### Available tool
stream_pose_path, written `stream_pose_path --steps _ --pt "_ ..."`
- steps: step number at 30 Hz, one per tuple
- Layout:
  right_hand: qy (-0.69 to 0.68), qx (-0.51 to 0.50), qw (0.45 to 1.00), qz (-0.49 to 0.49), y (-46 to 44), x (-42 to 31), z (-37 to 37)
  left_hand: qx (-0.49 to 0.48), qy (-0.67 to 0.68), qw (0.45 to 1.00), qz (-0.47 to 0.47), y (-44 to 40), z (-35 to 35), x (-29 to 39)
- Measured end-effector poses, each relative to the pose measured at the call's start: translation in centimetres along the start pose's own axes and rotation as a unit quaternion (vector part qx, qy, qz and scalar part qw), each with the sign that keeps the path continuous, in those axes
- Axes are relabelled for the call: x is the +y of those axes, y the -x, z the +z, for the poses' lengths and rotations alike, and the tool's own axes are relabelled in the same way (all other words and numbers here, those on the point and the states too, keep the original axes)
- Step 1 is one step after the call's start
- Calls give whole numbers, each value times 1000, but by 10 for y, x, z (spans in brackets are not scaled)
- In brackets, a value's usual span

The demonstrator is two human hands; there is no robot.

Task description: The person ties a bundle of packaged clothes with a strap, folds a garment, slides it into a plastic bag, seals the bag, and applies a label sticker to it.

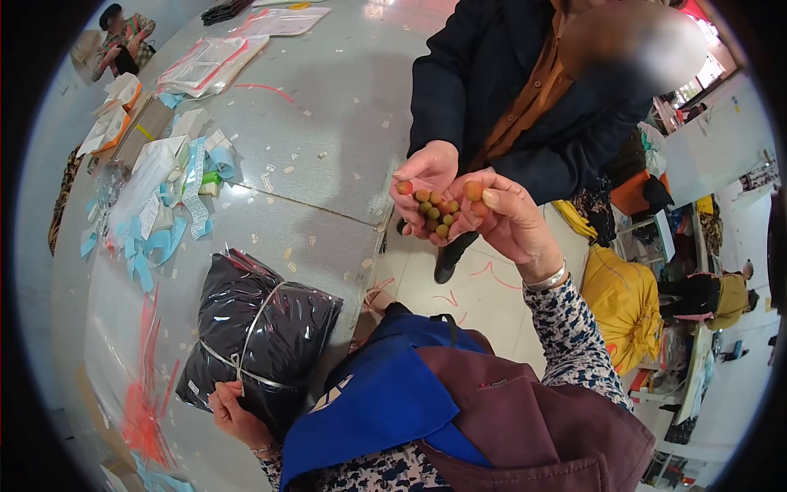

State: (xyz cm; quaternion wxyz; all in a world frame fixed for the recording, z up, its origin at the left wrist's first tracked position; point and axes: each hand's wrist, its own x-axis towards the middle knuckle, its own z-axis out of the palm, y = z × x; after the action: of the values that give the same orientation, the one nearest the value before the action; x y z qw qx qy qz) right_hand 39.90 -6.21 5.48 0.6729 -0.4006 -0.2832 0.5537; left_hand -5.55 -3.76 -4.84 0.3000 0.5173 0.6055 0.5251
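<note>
My right hand is closed on a small round orange-red fruit, pinched between thumb and fingers; a second one shows just below it. Beside it, another person's cupped hands hold several small round fruits, some green-brown and some reddish. At lower left, my left hand pinches the pale string near its knot. That string is tied crosswise around a dark bundle in shiny clear plastic, lying on the table. My left fingertips are partly hidden.
The grey table bears blue tape strips, clear plastic bags, red strips and scattered paper bits. A person in a dark jacket stands opposite. Yellow sacks stand on the floor at right.
</note>
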Motion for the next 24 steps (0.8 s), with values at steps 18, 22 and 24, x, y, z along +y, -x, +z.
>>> stream_pose_path --steps 18,22,24 --pt "544 110 832 -11 -12 12 -29 0 -11 1000 4 0 0 -1" --pt "723 127 680 4 -12 11 -8 3 -12 1000 -2 1 1 3" --pt "742 125 657 -40 -18 15 -10 0 -8 1000 -18 3 2 7"
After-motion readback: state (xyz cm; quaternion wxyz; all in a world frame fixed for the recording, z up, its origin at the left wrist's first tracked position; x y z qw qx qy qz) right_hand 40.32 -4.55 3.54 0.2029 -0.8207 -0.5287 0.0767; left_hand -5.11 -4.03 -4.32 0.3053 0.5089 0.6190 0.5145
